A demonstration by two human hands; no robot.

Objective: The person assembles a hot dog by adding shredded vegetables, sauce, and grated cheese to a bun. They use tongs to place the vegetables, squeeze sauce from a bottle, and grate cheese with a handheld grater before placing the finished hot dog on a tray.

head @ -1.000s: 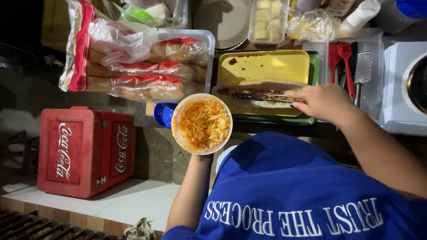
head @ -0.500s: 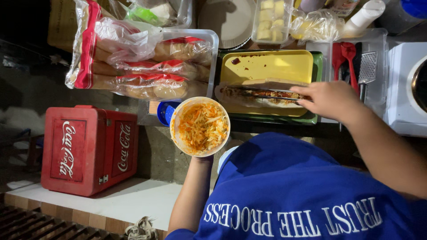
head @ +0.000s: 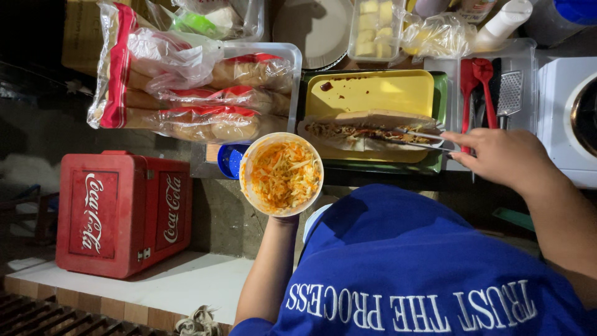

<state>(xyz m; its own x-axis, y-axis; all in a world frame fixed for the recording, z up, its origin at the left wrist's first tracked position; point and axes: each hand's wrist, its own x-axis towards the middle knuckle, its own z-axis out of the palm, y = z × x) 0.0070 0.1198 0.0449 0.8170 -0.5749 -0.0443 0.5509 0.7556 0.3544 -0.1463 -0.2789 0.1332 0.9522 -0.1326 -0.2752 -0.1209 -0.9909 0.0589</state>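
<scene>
Illumination is artificial and uneven. The central zone is brightly lit: the yellow tray and the bagged bread rolls show specular glare. The left and upper-left edges fall into near-black shadow. Focus is sharp at the centre. The dim floor at far left appears soft and grainy.

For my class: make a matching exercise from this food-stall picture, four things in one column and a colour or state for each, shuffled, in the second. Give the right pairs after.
Things
1. cool box
2. cutting board
3. tub in the left hand
4. bread rolls

Colour or state
A. wrapped in clear bags
B. yellow, smeared with sauce
C. red, standing low beside the counter
D. filled with orange and pale shredded salad

Pairs: 1-C, 2-B, 3-D, 4-A
</scene>
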